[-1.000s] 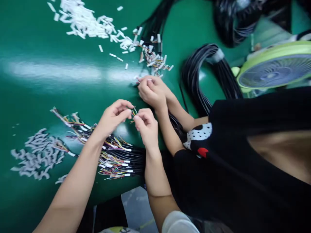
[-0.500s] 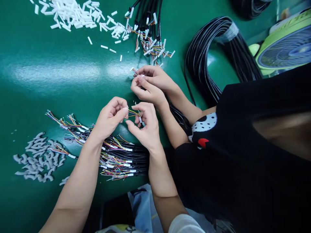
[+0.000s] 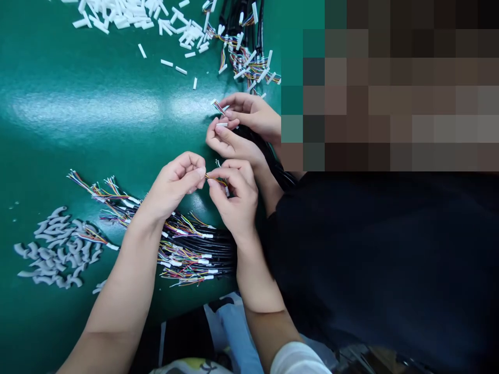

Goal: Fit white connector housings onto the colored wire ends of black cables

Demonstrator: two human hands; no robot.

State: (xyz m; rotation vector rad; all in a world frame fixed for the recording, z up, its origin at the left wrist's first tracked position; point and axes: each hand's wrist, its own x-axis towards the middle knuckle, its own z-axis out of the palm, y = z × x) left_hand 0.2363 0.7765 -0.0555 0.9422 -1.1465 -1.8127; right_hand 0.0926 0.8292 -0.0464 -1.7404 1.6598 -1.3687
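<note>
On the surface (image 3: 97,140), a bundle of cables (image 3: 218,249) is laid between the forearms (image 3: 125,275), with a heap of small pieces (image 3: 50,254) placed to its left. Loose plugs (image 3: 120,15) are scattered at the far side, left of a second cable bundle (image 3: 236,21). A co-worker's hands (image 3: 253,114) are positioned between that bundle and the right hand (image 3: 236,195).

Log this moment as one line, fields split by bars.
left hand: pinching wires | right hand: pinching same wires | table: black cables, grey pieces, white pieces
</note>
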